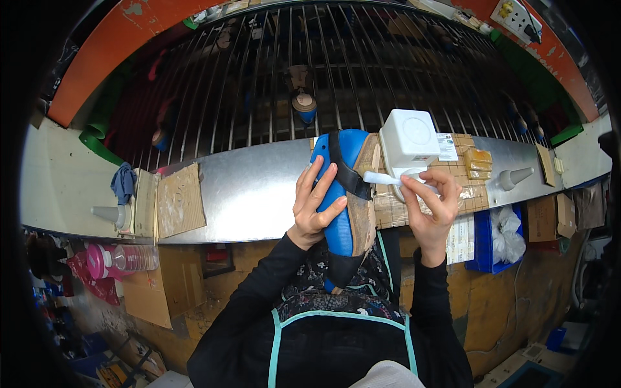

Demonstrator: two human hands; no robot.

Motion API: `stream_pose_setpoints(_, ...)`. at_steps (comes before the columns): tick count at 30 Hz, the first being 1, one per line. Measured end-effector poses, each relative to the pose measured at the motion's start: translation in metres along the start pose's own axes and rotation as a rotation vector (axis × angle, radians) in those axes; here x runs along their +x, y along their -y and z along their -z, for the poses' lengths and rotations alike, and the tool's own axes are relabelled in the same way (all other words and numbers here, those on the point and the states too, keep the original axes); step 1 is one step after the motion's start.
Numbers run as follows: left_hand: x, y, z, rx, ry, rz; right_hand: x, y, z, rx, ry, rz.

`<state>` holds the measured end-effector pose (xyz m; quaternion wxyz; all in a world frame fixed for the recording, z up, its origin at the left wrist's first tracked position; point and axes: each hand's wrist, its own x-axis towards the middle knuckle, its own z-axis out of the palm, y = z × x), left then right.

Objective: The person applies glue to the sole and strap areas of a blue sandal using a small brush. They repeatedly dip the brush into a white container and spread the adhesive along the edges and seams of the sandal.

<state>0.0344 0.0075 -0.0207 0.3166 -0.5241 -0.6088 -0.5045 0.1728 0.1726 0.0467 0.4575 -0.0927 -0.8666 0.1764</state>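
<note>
A blue shoe with black straps is tilted on its side above the bench's near edge, its brown sole turned to the right. My left hand grips the shoe's upper from the left, fingers spread along the blue side. Between the thumb and fingers of my right hand is a small white-handled brush. Its head end reaches the edge of the sole by the front black strap; whether it touches, I cannot tell. Just beyond my right hand stands a white plastic container.
Metal rollers lie past the steel bench, carrying shoes such as one blue shoe. Cardboard, a grey cone and a yellowish block lie on the bench. Below hangs a blue bin with plastic bags.
</note>
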Motion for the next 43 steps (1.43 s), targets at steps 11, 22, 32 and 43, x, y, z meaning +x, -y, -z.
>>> stream_pose_setpoints(11, 0.004, -0.002, 0.000, -0.036, 0.005, -0.002, 0.004, 0.004, 0.001, -0.030, -0.069, -0.054)
stream_pose_setpoints(22, 0.006, -0.003, -0.002, -0.053, -0.009, -0.004, 0.006, 0.007, 0.004, -0.010, -0.083, -0.097)
stream_pose_setpoints(32, 0.009, -0.004, -0.002, -0.096, -0.017, 0.019, 0.003, 0.006, 0.011, 0.045, 0.023, -0.031)
stream_pose_setpoints(43, 0.009, -0.002, 0.000, -0.111, 0.001, 0.018, 0.003, 0.008, 0.018, 0.000, 0.042, 0.112)
